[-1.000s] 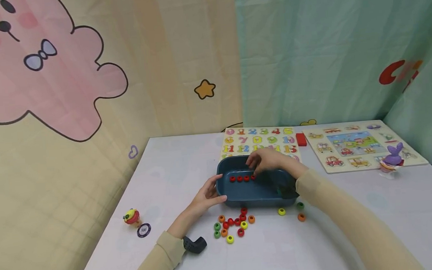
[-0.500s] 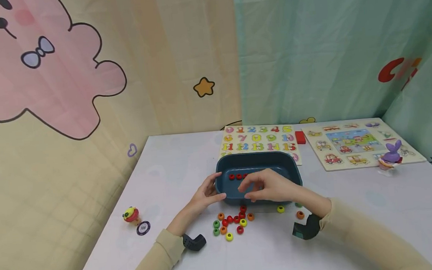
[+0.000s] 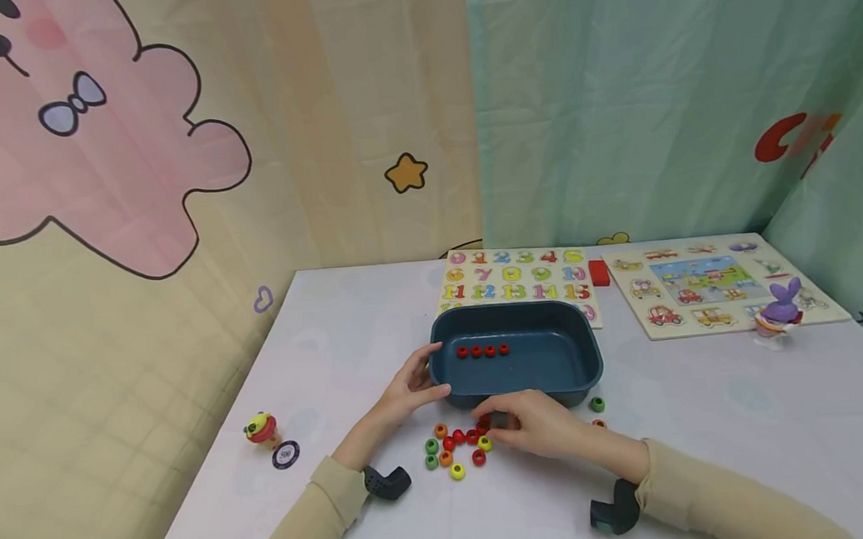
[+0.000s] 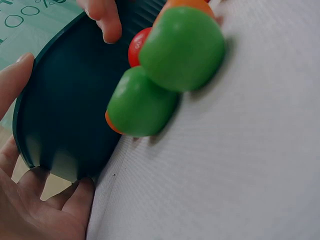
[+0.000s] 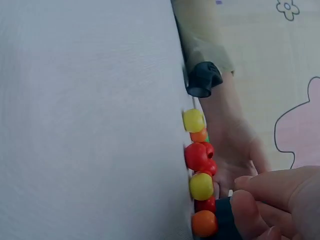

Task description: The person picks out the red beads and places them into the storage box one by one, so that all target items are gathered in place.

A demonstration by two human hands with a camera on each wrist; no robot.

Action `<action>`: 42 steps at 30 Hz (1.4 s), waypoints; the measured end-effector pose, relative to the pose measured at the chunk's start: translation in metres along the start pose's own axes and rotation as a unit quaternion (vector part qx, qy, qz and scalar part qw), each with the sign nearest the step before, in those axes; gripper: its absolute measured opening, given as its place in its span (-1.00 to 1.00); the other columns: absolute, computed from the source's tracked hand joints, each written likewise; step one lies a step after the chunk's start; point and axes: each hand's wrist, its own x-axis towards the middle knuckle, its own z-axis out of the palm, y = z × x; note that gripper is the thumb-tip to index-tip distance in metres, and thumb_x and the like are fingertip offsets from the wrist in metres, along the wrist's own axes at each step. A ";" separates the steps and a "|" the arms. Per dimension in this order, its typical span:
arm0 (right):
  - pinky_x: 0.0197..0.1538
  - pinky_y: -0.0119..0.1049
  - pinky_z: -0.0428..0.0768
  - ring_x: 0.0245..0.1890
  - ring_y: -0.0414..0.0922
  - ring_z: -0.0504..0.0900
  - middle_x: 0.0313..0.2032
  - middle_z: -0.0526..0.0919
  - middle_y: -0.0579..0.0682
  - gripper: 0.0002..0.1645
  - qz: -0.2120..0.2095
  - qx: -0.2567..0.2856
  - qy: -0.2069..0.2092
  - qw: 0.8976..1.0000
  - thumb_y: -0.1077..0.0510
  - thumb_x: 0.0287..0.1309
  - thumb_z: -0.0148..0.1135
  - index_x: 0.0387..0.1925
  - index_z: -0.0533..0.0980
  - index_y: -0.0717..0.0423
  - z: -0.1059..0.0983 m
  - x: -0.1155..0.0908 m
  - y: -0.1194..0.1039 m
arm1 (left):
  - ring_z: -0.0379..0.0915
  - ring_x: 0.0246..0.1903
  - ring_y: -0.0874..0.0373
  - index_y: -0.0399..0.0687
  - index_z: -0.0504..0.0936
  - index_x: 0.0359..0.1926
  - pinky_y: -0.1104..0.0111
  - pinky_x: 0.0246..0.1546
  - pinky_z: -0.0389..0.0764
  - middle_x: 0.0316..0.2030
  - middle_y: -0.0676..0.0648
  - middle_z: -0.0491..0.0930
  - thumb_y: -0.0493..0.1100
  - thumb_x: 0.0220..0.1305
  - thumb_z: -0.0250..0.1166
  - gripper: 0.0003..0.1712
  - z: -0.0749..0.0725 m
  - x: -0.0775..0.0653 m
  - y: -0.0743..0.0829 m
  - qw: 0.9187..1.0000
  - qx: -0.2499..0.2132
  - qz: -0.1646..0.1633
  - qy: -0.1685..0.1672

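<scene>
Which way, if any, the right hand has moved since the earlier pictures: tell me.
Yes: the right hand has moved toward the person, from over the blue tray to the loose beads on its near side.

Looks from right wrist across white tabletop (image 5: 90, 120), filling the left side, edge running near-vertical. Lines up along that edge, top to bottom: upper yellow bead (image 5: 193, 120), small orange bead (image 5: 198, 135), sliver of green bead (image 5: 207, 137), cluster of red beads (image 5: 196, 156), lower yellow bead (image 5: 201, 186), partly hidden red bead (image 5: 205, 204), bottom orange bead (image 5: 204, 223). Shows just a patch of dark teal tray (image 5: 227, 220) beside the lowest ones. Has right hand (image 5: 285, 200) at lower right, fingers bent, overlapping tray patch; can't tell contact. Shows left hand (image 5: 231, 152) beyond the beads, black wrist mount (image 5: 202, 80) and beige sleeve (image 5: 202, 30) higher up. Catches backdrop (image 5: 255, 60) at right: flower (image 5: 287, 7), pink shape (image 5: 307, 127).
</scene>
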 end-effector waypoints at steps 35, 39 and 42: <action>-0.49 -0.51 0.46 -0.56 -0.40 0.41 -0.35 0.57 -0.31 -0.70 -0.082 -0.061 0.082 0.991 0.08 -0.05 0.32 -0.19 0.56 -0.12 -0.036 0.006 -0.013 | 0.07 0.22 -0.07 0.03 0.08 0.31 0.18 0.19 0.17 0.33 -0.08 -0.02 -0.14 0.08 0.30 -0.18 0.000 0.002 0.000 1.000 0.000 0.010 0.004; -0.48 -0.48 0.48 -0.54 -0.37 0.42 -0.28 0.58 -0.27 -0.71 -0.097 -0.055 0.082 0.990 0.05 -0.02 0.30 -0.17 0.54 -0.13 -0.065 0.016 -0.007 | 0.07 0.23 -0.04 0.12 0.12 0.29 0.20 0.19 0.16 0.33 -0.06 -0.02 -0.15 0.07 0.30 -0.21 0.000 0.001 0.000 1.000 0.000 0.002 0.010; -0.47 -0.45 0.51 -0.53 -0.35 0.46 -0.28 0.58 -0.26 -0.71 -0.087 -0.047 0.078 0.992 0.03 -0.01 0.29 -0.17 0.54 -0.13 -0.082 0.024 0.005 | 0.06 0.23 -0.05 0.13 0.13 0.29 0.18 0.20 0.14 0.33 -0.07 -0.03 -0.16 0.08 0.30 -0.22 0.001 0.001 0.000 1.000 -0.001 0.002 0.009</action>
